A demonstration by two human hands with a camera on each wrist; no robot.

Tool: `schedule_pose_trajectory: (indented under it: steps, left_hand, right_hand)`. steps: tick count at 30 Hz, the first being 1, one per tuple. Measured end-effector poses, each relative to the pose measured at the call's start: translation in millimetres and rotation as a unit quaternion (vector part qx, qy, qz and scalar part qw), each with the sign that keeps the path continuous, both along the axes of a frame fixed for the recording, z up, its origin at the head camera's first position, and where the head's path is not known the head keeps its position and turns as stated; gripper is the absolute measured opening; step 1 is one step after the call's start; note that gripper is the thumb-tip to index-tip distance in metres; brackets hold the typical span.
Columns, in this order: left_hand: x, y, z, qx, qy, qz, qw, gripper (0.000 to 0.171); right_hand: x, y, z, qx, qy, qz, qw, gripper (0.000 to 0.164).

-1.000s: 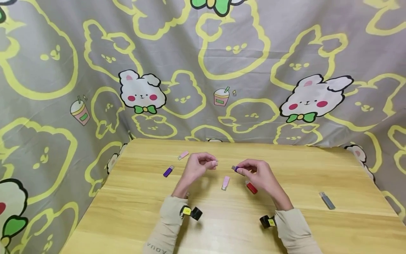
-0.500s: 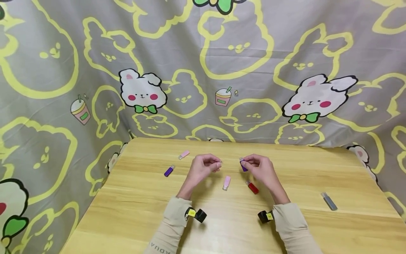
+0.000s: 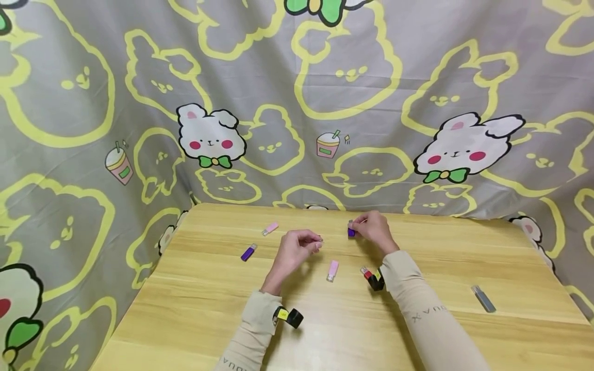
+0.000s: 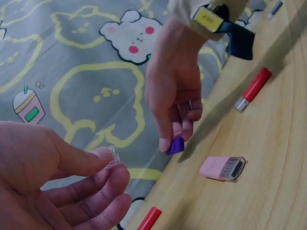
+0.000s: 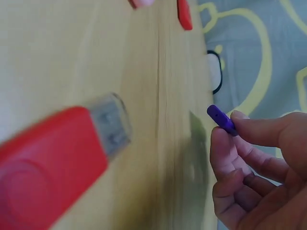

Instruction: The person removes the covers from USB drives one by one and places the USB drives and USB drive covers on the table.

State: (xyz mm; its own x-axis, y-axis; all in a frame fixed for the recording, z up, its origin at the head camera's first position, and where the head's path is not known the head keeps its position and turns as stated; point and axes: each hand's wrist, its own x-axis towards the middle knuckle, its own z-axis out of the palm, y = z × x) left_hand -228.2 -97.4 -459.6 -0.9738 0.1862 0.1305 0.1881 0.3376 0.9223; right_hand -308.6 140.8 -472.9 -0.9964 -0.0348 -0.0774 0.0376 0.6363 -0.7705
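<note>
Between thumb and index finger, my left hand [image 3: 296, 252] pinches a small clear plastic cap [image 4: 113, 157]; the cap shows best in the left wrist view. A purple USB flash drive [image 5: 220, 120] is pinched by my right hand [image 3: 375, 231], held near the far edge of the table in the head view. A pink USB flash drive [image 3: 333, 270] lies between the two forearms. Beside it, a red USB flash drive [image 3: 366, 273] is partly hidden by the right wrist camera and looms large in the right wrist view.
On the wooden table [image 3: 195, 309], another pink drive [image 3: 270, 229] and another purple drive [image 3: 248, 252] lie to the left. A grey drive [image 3: 484, 299] lies at right. Another red object [image 4: 149, 218] shows in the left wrist view. Patterned curtain [image 3: 278, 77] stands behind.
The right hand has turned the purple drive upright and carried it away towards the table's far edge. My left hand has shifted slightly right, still pinching the clear cap.
</note>
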Motion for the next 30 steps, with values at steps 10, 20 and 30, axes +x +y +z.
schedule_pose_trajectory:
  steps: [10, 20, 30]
  left_hand:
    - [1.3, 2, 0.4, -0.053, 0.019, 0.010, 0.9983, 0.006]
    - [-12.2, 12, 15.1, -0.093, 0.038, 0.010, 0.9949, 0.004]
    - [-47.5, 38, 7.9, -0.198, 0.043, -0.018, 0.9792, 0.010]
  right_hand:
    - [-7.3, -1, -4.2, 0.040, -0.001, -0.001, 0.999, 0.025]
    - [-7.5, 2, -5.9, 0.042, 0.012, -0.004, 0.999, 0.026]
    - [21.3, 26, 18.4, -0.066, 0.024, 0.008, 0.997, 0.034]
